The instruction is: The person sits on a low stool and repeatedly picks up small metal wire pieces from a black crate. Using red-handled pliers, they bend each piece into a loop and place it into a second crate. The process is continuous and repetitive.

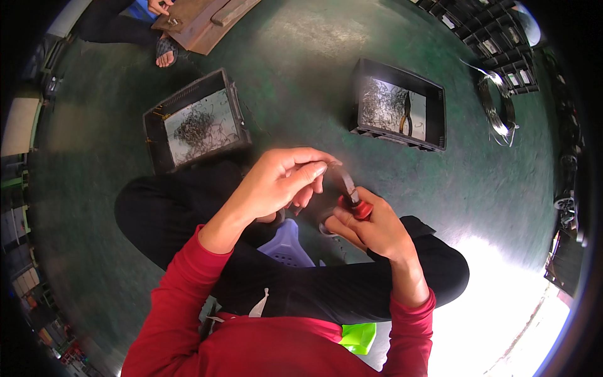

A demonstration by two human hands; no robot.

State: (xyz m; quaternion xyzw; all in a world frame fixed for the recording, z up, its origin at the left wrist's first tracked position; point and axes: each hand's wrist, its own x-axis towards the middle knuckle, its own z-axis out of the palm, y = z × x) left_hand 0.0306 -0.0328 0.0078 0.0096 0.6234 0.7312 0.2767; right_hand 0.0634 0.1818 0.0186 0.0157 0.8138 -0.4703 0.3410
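Observation:
My right hand [380, 229] is wrapped round the red handles of a pair of pliers [345, 182], whose metal jaws point up and to the left. At the tip of the jaws is my left hand [279, 182], thumb and forefinger pinched together. Whatever sits between those fingertips is too small to make out. Beyond my hands stand two black crates: the left crate [235, 103] holds a pile of small bent wire pieces [196, 129], the right crate [402, 68] more loose wire pieces [380, 103] and a second pair of pliers [406, 116].
A purple plastic basket or stool [286, 244] stands between my crossed legs. Coiled wire [499, 110] lies on the green floor [301, 94] at the right, near stacked black crates [496, 44]. Far left, another person's hand [160, 6] is beside a brown board [201, 25].

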